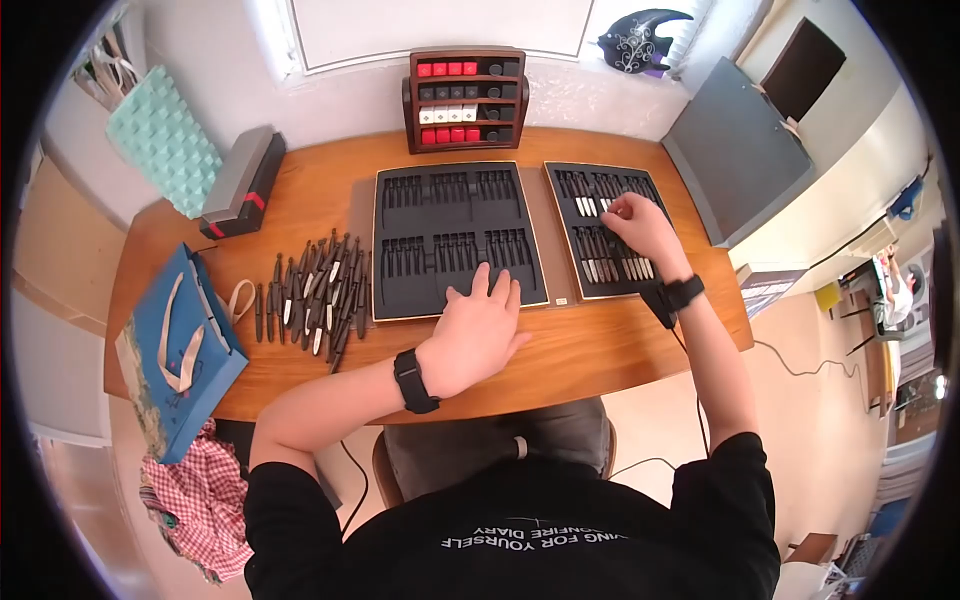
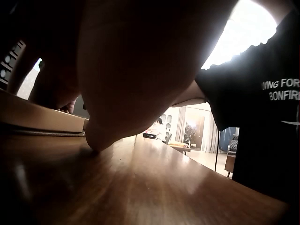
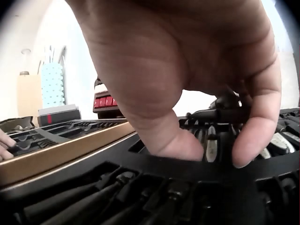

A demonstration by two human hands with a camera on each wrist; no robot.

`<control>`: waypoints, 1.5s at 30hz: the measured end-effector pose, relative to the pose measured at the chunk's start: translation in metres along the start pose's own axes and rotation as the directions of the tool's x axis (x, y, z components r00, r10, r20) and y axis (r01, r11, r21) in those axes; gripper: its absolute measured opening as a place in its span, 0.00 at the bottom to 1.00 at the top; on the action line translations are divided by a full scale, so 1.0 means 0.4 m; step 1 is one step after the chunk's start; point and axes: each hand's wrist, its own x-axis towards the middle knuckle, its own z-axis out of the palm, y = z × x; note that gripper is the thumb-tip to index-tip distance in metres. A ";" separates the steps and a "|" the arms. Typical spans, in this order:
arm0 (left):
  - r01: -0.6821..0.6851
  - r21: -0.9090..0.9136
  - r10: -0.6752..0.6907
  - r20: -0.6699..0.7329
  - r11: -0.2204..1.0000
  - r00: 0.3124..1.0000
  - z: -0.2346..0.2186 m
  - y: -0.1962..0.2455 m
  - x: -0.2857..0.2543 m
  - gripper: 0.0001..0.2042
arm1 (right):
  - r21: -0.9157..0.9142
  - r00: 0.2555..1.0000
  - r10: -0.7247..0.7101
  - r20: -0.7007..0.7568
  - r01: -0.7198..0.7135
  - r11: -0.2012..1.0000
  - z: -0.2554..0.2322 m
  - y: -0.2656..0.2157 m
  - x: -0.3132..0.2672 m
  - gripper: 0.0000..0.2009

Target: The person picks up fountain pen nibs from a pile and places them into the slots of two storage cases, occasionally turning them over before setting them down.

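My left hand (image 1: pixel 468 335) lies with spread fingers over the front edge of the large black slotted tray (image 1: pixel 400 290). Its thumb side comes down close to the tabletop in the left wrist view. At the smaller slotted tray (image 1: pixel 590 283) on the right, my right hand (image 1: pixel 645 235) has thumb and fingers curled down to the slots. In the right wrist view its fingertips (image 3: pixel 251 143) flank a slim dark piece (image 3: pixel 212 145) with a pale face. Another dark stick-like piece (image 3: pixel 220 115) lies crosswise between the fingers. Several similar pieces fill slots around that hand.
A loose pile of slim dark pieces (image 1: pixel 315 290) lies left of the large tray. Behind the trays stands a wooden rack (image 1: pixel 466 148) of red, black and white cubes. A blue gift bag (image 1: pixel 190 350) and a grey box (image 1: pixel 245 185) occupy the table's left side.
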 end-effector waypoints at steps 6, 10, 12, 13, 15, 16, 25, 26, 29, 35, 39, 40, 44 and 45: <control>-0.009 0.082 0.015 -0.074 0.997 0.997 0.024 0.003 -0.008 0.32 | -0.385 1.000 0.000 -0.030 -0.011 0.923 0.031 -0.094 0.106 0.27; 0.000 0.058 0.003 -0.057 0.998 0.998 0.025 0.001 -0.008 0.32 | -0.429 0.864 0.311 0.396 -0.126 0.895 0.006 -0.158 0.146 0.32; -0.010 0.071 0.014 -0.059 0.997 0.998 0.025 0.000 -0.008 0.32 | -0.491 0.956 0.175 0.235 -0.039 0.870 0.047 -0.124 0.151 0.31; -0.008 0.069 0.012 -0.058 0.998 0.998 0.026 0.000 -0.008 0.32 | -0.492 0.956 0.175 0.237 -0.038 0.870 0.059 -0.120 0.153 0.31; -0.011 0.082 0.015 -0.054 0.997 0.998 0.028 -0.001 -0.008 0.32 | -0.512 0.943 0.258 0.210 -0.119 0.851 0.082 -0.114 0.161 0.31; -0.008 0.080 0.012 -0.052 0.997 0.999 0.028 0.000 -0.009 0.32 | -0.513 0.943 0.257 0.213 -0.116 0.850 0.087 -0.111 0.163 0.31; -0.017 0.097 0.024 -0.078 0.995 0.997 0.029 -0.003 -0.010 0.32 | -0.557 0.998 -0.008 0.066 0.043 0.829 0.118 -0.025 0.155 0.13; -0.017 0.085 0.024 -0.082 0.996 0.996 0.030 -0.003 -0.010 0.32 | -0.561 0.999 -0.025 0.044 0.046 0.827 0.105 -0.023 0.147 0.12; -0.024 0.053 0.028 -0.080 0.998 0.996 0.029 -0.005 -0.007 0.32 | -0.380 0.991 -0.092 -0.101 0.047 0.924 0.064 -0.025 0.104 0.07; -0.055 -0.209 0.016 -0.182 0.976 0.983 0.014 -0.010 0.003 0.34 | 0.604 0.980 -0.097 0.173 -0.028 0.796 0.002 -0.147 -0.110 0.07; -0.007 -0.870 -0.125 -0.078 0.492 0.989 -0.076 0.015 0.010 0.38 | 0.734 0.947 -0.275 0.167 0.067 0.676 0.053 -0.209 -0.267 0.09; -0.036 -0.943 -0.130 -0.083 0.330 0.988 -0.061 0.021 0.013 0.35 | 0.734 0.932 -0.342 0.121 0.148 0.663 0.075 -0.225 -0.299 0.11; -0.060 -0.986 -0.342 -0.003 -0.158 0.940 0.008 0.073 -0.006 0.14 | 0.187 0.914 -0.347 0.209 0.310 0.932 0.171 -0.276 -0.401 0.21; -0.069 -0.981 -0.376 0.004 -0.181 0.926 0.024 0.081 -0.022 0.14 | 0.213 0.912 -0.355 0.204 0.312 0.926 0.175 -0.282 -0.407 0.21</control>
